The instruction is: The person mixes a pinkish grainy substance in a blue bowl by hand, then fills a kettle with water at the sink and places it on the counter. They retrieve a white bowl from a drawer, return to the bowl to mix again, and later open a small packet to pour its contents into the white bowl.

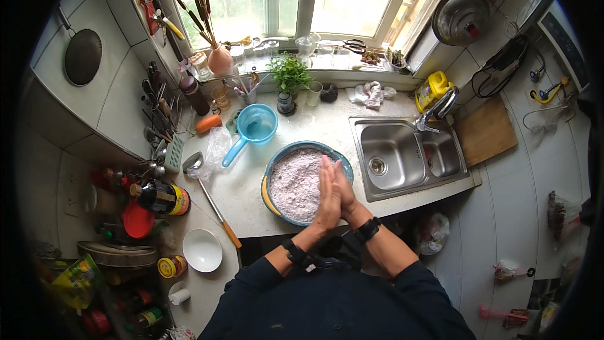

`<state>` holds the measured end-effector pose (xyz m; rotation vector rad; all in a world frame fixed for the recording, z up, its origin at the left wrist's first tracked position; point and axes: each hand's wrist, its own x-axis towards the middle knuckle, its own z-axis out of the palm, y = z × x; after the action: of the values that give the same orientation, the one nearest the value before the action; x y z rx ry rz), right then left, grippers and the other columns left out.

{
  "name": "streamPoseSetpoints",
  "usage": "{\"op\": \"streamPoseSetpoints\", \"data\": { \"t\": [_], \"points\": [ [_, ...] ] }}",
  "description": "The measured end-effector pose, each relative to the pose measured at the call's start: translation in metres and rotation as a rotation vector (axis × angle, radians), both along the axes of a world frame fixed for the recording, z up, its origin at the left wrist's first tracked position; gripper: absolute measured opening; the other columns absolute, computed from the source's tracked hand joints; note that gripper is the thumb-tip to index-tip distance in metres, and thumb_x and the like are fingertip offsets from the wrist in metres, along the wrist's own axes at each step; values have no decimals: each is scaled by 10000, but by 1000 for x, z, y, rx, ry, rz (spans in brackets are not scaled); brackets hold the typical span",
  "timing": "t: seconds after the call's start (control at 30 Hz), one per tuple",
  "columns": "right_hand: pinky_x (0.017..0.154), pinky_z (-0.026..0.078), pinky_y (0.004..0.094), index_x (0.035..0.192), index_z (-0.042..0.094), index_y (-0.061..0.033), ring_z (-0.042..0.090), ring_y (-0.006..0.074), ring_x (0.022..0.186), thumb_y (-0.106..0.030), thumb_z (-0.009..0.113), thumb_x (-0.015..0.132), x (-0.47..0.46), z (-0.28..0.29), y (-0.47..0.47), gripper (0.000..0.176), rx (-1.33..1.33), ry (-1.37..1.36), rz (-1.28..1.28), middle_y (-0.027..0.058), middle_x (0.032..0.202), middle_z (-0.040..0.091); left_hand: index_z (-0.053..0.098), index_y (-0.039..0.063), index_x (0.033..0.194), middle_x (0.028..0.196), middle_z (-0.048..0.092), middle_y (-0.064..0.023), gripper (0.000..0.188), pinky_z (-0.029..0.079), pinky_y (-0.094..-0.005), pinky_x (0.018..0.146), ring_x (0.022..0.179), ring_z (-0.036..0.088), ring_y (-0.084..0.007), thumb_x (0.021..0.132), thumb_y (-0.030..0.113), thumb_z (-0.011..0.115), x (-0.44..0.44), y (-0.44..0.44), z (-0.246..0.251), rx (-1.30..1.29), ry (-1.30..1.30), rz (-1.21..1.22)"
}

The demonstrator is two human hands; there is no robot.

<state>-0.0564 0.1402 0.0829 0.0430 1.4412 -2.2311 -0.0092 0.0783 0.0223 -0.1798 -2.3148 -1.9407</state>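
My left hand [328,198] and my right hand [347,191] are pressed palm to palm above the right side of a blue basin [265,177]. Their fingers lie straight and close together, pointing towards the window. Whatever may be between the palms is hidden. A crumbly, pale pinkish floury mixture [295,182] fills much of the basin, which stands near the counter's front edge. Behind it to the left, a blue long-handled plastic dipper [257,125] holds some water.
Right of the basin is a steel double sink [389,160] with a faucet [427,123]. A ladle with a wooden handle [212,203], a white bowl [202,250] and a carrot [208,124] lie to the left. A potted plant [288,75] stands at the back.
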Motion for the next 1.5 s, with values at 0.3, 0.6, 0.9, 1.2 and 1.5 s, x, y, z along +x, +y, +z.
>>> {"op": "streamPoseSetpoints", "data": {
  "t": [0.3,0.6,0.9,1.2,1.5],
  "points": [
    [1217,215,383,1600,132,-53,252,265,1500,-659,187,1028,22,14,9,835,-448,-162,287,132,1635,247,247,-57,1543,1624,196,-262,635,96,-433,1239,1531,103,-391,1101,399,240,-36,-55,0,164,-129,-67],
    [1226,204,407,1602,106,-61,266,275,1499,-657,198,1028,11,8,3,832,-339,-318,-29,165,1630,249,245,-89,1530,1597,214,-315,630,93,-507,1231,1505,162,-456,1085,349,335,-17,-29,9,-365,275,-15],
    [1237,210,433,1567,227,-13,261,317,1499,-608,280,1038,0,5,15,798,-626,-260,-19,209,1620,251,269,-85,1523,1598,241,-292,579,131,-437,1236,1517,167,-405,1080,273,375,-35,-64,-7,106,-47,135],
    [1225,180,410,1596,164,-54,244,293,1509,-631,198,1040,21,37,7,802,-178,-117,183,166,1643,229,317,-54,1522,1574,290,-300,649,126,-468,1229,1504,183,-441,1086,428,301,-30,-71,2,-173,-44,182],
    [1183,241,403,1530,324,28,332,304,1443,-381,378,1069,-22,-10,6,619,566,803,213,201,1562,366,222,17,1579,1585,328,-133,732,267,-321,1189,1443,331,-214,1072,536,323,-17,-47,44,1153,-308,-139]
  ]
}}
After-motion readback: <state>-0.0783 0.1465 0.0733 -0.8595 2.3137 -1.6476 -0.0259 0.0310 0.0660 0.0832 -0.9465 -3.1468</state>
